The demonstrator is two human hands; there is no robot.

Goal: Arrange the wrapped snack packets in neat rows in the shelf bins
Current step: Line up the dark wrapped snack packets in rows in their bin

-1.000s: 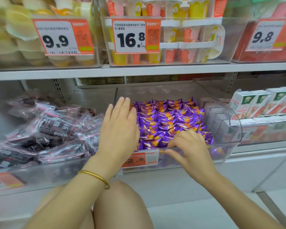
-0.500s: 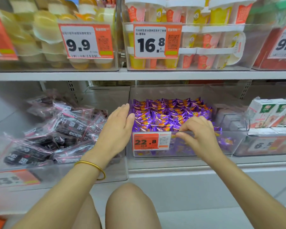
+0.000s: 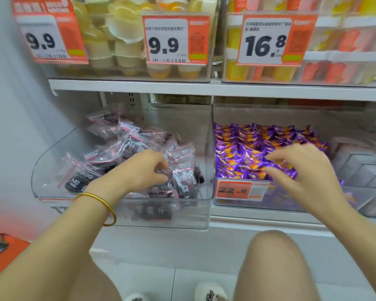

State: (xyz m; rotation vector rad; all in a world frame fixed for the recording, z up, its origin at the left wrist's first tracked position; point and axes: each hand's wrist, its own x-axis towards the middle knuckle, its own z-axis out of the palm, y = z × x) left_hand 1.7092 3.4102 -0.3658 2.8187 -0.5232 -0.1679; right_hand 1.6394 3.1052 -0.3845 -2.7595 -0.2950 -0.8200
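1. Snack packets fill two clear bins that sit side by side on the lower shelf. Black packets [image 3: 126, 146] with pink-edged wrappers lie in a loose heap in the left bin [image 3: 52, 170]. Purple packets [image 3: 248, 144] lie in fairly even rows in the right bin [image 3: 269, 115].
2. The left hand [image 3: 142, 172] reaches over the front edge of the left bin, near its front right corner. Its fingers are curled and pinch one of the black packets. A gold bangle [image 3: 104, 205] circles that wrist.
3. The right hand [image 3: 308, 177] is over the front rows of purple packets. Its fingers are spread and loosely bent and grasp nothing. Whether the fingertips touch the wrappers I cannot tell.
4. An orange price tag [image 3: 241, 190] reading 22.8 sits at the front left corner of the right bin.
5. On the upper shelf [image 3: 204, 89], clear bins hold yellow jelly cups [image 3: 126, 46], with tags reading 9.9 and 16.8.
6. A bare knee [image 3: 274, 263] is below the right bin, and a white slipper [image 3: 208, 292] is on the floor.
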